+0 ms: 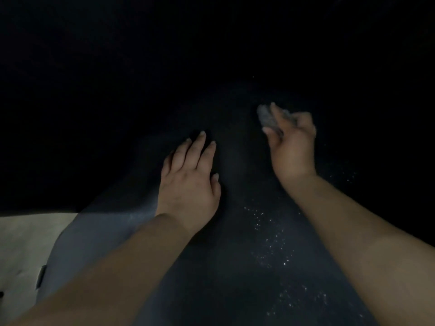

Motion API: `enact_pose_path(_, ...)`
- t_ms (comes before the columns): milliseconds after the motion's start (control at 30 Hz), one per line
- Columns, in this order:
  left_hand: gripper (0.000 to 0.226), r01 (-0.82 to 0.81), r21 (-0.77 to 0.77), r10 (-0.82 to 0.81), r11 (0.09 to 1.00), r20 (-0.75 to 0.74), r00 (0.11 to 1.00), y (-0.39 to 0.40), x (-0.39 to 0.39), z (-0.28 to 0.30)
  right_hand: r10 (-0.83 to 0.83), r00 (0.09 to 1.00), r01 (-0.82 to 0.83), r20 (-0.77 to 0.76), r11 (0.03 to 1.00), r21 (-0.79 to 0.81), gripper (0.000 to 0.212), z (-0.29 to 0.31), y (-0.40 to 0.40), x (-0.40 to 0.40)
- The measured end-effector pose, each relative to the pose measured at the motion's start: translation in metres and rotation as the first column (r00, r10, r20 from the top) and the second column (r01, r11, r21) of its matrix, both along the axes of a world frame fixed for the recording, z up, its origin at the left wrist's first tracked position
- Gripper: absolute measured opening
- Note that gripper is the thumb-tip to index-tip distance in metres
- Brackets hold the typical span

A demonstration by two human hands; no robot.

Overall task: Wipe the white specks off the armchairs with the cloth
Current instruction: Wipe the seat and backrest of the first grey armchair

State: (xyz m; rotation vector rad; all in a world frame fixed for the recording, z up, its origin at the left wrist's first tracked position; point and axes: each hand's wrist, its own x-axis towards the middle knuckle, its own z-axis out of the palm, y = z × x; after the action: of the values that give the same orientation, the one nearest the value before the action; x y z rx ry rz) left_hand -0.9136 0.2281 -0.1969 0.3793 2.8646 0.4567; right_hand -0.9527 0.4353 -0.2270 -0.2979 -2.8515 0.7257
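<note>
From the head view the room is very dim. A dark armchair (pixel 226 267) fills most of the picture, its surface running away into blackness at the top. The left hand (pixel 188 177) lies flat on the upholstery, palm down, fingers straight and slightly spread, its grip apart and holding nothing. The right hand (pixel 292 142) is farther up and to the right, its grip clamped on a small grey cloth (pixel 268 118): thumb and fingers pinch it, and the bunched end sticks out past the fingertips, close to the chair's surface; whether it touches I cannot tell. White specks (pixel 270 245) are scattered on the fabric between the two forearms, more lie near the lower edge, and a fainter patch lies right of the right wrist. At lower left a pale floor (pixel 26 243) shows beside the chair's edge.
</note>
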Motion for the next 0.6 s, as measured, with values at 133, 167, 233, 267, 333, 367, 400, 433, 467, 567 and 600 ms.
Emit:
enact_pose_path(133, 0.057, 0.01, 0.006, -0.01, 1.0, -0.007, 1.0, 0.008, -0.003, 0.0, -0.04, 0.998, 0.038, -0.047, 0.999, -0.034, 0.05, 0.004, -0.021, 0.05)
enact_pose_path(167, 0.058, 0.019, 0.007, -0.019, 1.0, -0.002, 1.0, 0.011, -0.003, 0.0, 0.032, 0.997, -0.033, -0.064, 0.999, -0.012, 0.052, 0.005, -0.022, 0.051)
enact_pose_path(233, 0.058, 0.036, 0.007, -0.036, 0.999, -0.012, 0.999, 0.014, -0.004, -0.001, 0.222, 0.972, -0.216, -0.079, 0.973, 0.082, 0.05, 0.005, -0.019, 0.032)
enact_pose_path(267, 0.058, 0.039, 0.006, -0.039, 0.999, -0.017, 0.999, 0.015, -0.004, -0.002, 0.253, 0.964, -0.247, -0.085, 0.966, 0.075, 0.044, 0.001, -0.014, 0.016)
enact_pose_path(333, 0.058, 0.038, -0.001, -0.038, 0.999, -0.009, 0.999, 0.016, -0.005, -0.004, 0.112, 0.99, -0.111, -0.08, 0.994, 0.026, 0.026, -0.005, 0.002, -0.014)
enact_pose_path(367, 0.058, 0.036, -0.006, -0.036, 0.999, -0.002, 0.999, 0.016, -0.005, -0.005, 0.01, 0.996, -0.005, -0.089, 0.999, 0.047, 0.02, -0.002, 0.011, -0.019)
enact_pose_path(400, 0.058, 0.034, -0.007, -0.034, 0.999, 0.002, 0.999, 0.017, -0.005, -0.006, -0.076, 0.994, 0.078, -0.083, 0.997, 0.02, 0.018, 0.0, 0.022, -0.016)
enact_pose_path(433, 0.057, 0.033, -0.004, -0.033, 0.999, 0.003, 0.999, 0.017, -0.005, -0.007, -0.151, 0.985, 0.15, -0.082, 0.988, -0.019, 0.016, 0.003, 0.028, -0.007)
enact_pose_path(467, 0.057, 0.032, -0.001, -0.032, 0.999, -0.001, 0.999, 0.016, -0.004, -0.007, -0.18, 0.981, 0.18, -0.077, 0.984, 0.001, 0.014, 0.005, 0.029, 0.004)
enact_pose_path(567, 0.055, 0.031, -0.008, -0.031, 0.999, -0.019, 0.999, 0.017, 0.0, -0.007, -0.05, 0.994, 0.055, -0.096, 0.997, 0.051, 0.04, 0.003, 0.013, 0.046)
enact_pose_path(600, 0.055, 0.029, -0.01, -0.03, 1.0, -0.023, 0.999, 0.017, 0.001, -0.007, 0.026, 0.995, -0.021, -0.094, 0.998, 0.058, 0.047, 0.0, 0.008, 0.054)
